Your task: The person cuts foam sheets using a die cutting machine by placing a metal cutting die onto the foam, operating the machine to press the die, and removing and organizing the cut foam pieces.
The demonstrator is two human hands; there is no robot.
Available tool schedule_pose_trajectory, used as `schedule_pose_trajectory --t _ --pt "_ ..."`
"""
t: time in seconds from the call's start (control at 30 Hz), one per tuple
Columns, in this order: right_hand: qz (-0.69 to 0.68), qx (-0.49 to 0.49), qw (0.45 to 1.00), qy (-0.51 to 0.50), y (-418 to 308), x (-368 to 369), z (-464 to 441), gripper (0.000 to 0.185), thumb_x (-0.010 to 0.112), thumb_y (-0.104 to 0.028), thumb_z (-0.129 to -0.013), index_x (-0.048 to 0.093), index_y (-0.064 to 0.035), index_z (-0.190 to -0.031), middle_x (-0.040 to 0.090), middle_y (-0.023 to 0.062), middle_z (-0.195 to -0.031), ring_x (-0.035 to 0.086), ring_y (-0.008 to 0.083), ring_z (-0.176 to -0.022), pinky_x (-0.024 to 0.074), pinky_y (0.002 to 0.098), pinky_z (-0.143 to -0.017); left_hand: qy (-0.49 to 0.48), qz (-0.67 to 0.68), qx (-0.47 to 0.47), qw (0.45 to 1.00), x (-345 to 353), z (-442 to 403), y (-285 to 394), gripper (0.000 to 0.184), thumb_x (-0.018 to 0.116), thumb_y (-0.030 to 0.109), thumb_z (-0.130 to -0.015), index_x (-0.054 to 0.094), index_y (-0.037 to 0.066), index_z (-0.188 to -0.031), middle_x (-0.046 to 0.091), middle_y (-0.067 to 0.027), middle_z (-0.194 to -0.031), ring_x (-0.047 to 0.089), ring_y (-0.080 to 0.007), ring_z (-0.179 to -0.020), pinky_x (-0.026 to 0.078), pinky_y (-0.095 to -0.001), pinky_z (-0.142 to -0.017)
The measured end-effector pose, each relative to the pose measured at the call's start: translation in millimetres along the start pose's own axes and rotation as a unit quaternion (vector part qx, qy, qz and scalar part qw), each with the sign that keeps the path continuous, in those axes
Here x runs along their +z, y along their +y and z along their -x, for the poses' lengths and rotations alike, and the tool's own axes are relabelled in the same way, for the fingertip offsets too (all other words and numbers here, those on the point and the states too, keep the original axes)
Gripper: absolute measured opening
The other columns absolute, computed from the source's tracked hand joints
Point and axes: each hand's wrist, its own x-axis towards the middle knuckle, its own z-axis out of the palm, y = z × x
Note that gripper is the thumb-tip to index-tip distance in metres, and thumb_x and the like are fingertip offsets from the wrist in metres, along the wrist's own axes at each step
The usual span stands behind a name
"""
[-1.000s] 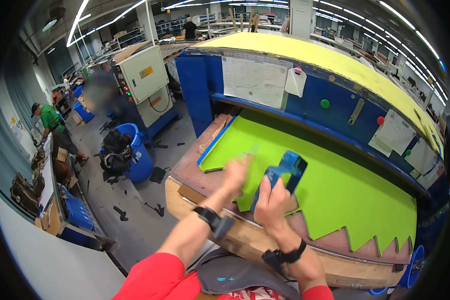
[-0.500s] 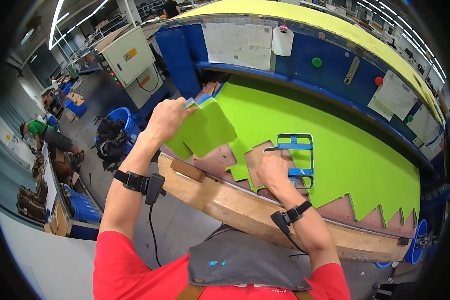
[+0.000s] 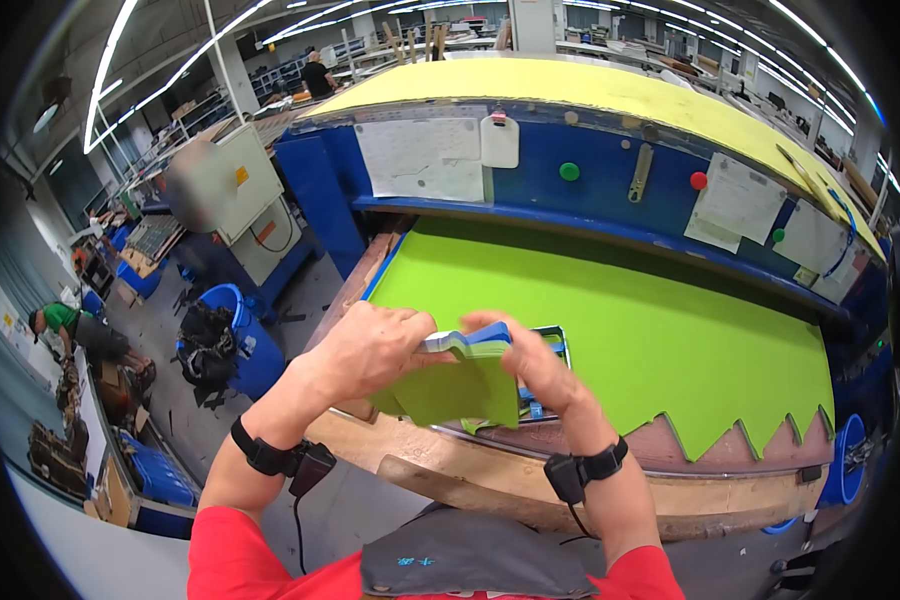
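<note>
My left hand [image 3: 365,345] is closed on a stack of cut green pieces [image 3: 460,385], its thumb and fingers at the left and top edge. Blue and white layers show along the stack's upper edge. My right hand [image 3: 545,375] grips the stack's right end; its fingertips are blurred and partly hidden. Behind the right hand is a blue metal cutting die [image 3: 552,338], mostly covered by the hand and the stack. A large green sheet [image 3: 610,310] with a zigzag cut front edge lies on the machine bed under the blue press beam.
A wooden rail [image 3: 470,475] runs along the bed's front. The blue press beam [image 3: 600,190] carries papers and buttons above the sheet. A blue bin [image 3: 255,350] with dark scraps stands left, another blue bin [image 3: 847,455] right. A person in green [image 3: 70,325] bends at far left.
My left hand has brought the green stack right and down towards the middle. My right hand has left the die and moved onto the stack. The view has tilted up.
</note>
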Motion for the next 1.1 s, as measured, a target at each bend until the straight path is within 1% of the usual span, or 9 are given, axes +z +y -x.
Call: schedule_pose_trajectory --t 0.13,0.33,0.4,0.43,0.53,0.67,0.77,0.87,1.1 --pt "0.202 -0.044 0.974 0.087 -32.4 19.8 40.4 0.051 0.072 -0.016 -0.093 0.050 0.0000 -0.136 0.072 0.0193 -0.102 0.073 0.0315 -0.094 0.0549 0.0387 -0.082 0.039 0.034 0.020 0.998 -1.2 -15.9 14.8 0.029 0.076 0.030 -0.088 0.062 0.004 -0.088 0.066 -0.0147 -0.075 0.066 -0.0359 -0.071 0.051 -0.0438 -0.062" --pt "0.265 0.038 0.946 0.183 -56.5 33.6 82.5 0.035 0.062 -0.012 -0.097 0.051 0.0003 -0.128 0.068 0.0271 -0.099 0.066 0.0471 -0.095 0.0527 0.0465 -0.077 -0.015 0.161 0.021 0.987 9.5 -35.7 26.1 0.031 0.078 0.027 -0.087 0.069 0.000 -0.096 0.071 -0.0145 -0.082 0.069 -0.0325 -0.073 0.052 -0.0409 -0.065" --pt "0.218 0.018 0.952 0.213 -63.1 37.0 90.0 0.032 0.061 -0.015 -0.099 0.053 0.0008 -0.126 0.067 0.0267 -0.103 0.067 0.0447 -0.096 0.0524 0.0449 -0.080 -0.094 0.494 -0.049 0.863 16.4 -42.6 11.7 0.041 0.076 0.034 -0.088 0.071 -0.003 -0.104 0.077 -0.0112 -0.093 0.073 -0.0252 -0.078 0.056 -0.0370 -0.069" --pt "0.196 0.031 0.953 0.227 -65.5 38.8 94.5 0.030 0.061 -0.015 -0.100 0.055 0.0017 -0.124 0.068 0.0227 -0.108 0.070 0.0351 -0.098 0.0527 0.0414 -0.083 -0.168 0.560 -0.056 0.810 30.7 -43.6 -18.7 0.067 0.066 0.057 -0.091 0.068 -0.003 -0.121 0.075 -0.0139 -0.112 0.072 -0.0246 -0.096 0.059 -0.0381 -0.082" --pt "0.140 0.046 0.931 0.334 -57.3 49.6 110.6 0.029 0.061 -0.015 -0.101 0.056 0.0025 -0.123 0.069 0.0174 -0.110 0.067 0.0243 -0.100 0.0521 0.0383 -0.087 -0.069 0.878 -0.157 0.446 116.7 -17.6 -13.1 0.105 0.036 0.086 -0.086 0.043 0.003 -0.150 0.050 -0.0192 -0.150 0.054 -0.0309 -0.133 0.050 -0.0446 -0.107" --pt "0.109 0.108 0.838 0.523 -9.9 75.0 158.4 0.026 0.059 -0.015 -0.101 0.057 0.0024 -0.121 0.069 0.0147 -0.108 0.065 0.0199 -0.102 0.0515 0.0368 -0.089 -0.182 0.943 -0.109 0.255 183.6 -8.1 43.1 0.091 0.054 0.072 -0.092 0.039 0.004 -0.151 0.049 -0.0166 -0.151 0.053 -0.0275 -0.134 0.049 -0.0434 -0.107" --pt "0.148 0.194 0.746 0.620 7.4 119.4 198.4 0.022 0.060 -0.018 -0.101 0.056 0.0015 -0.111 0.070 0.0165 -0.099 0.068 0.0249 -0.095 0.0525 0.0391 -0.083 -0.287 0.890 -0.124 0.333 209.1 -4.9 71.0 0.069 0.074 0.038 -0.092 0.048 0.003 -0.145 0.059 -0.0132 -0.139 0.059 -0.0246 -0.126 0.051 -0.0408 -0.104" --pt "0.307 0.242 0.627 0.674 11.3 176.1 221.3 0.029 0.063 -0.025 -0.098 0.048 0.0003 -0.099 0.063 0.0286 -0.085 0.064 0.0498 -0.085 0.0497 0.0491 -0.070 -0.395 0.820 -0.179 0.374 212.5 4.6 106.9 0.051 0.075 0.000 -0.085 0.058 0.002 -0.133 0.068 -0.0095 -0.123 0.066 -0.0228 -0.112 0.053 -0.0375 -0.097" --pt "0.262 0.274 0.420 0.825 30.0 286.6 247.1 0.040 0.064 -0.033 -0.096 0.047 0.0039 -0.094 0.063 0.0319 -0.081 0.064 0.0518 -0.082 0.0489 0.0535 -0.068 -0.562 0.699 -0.106 0.428 226.5 41.2 168.7 0.041 0.073 -0.001 -0.088 0.060 -0.001 -0.127 0.069 -0.0108 -0.119 0.068 -0.0234 -0.107 0.056 -0.0366 -0.093"
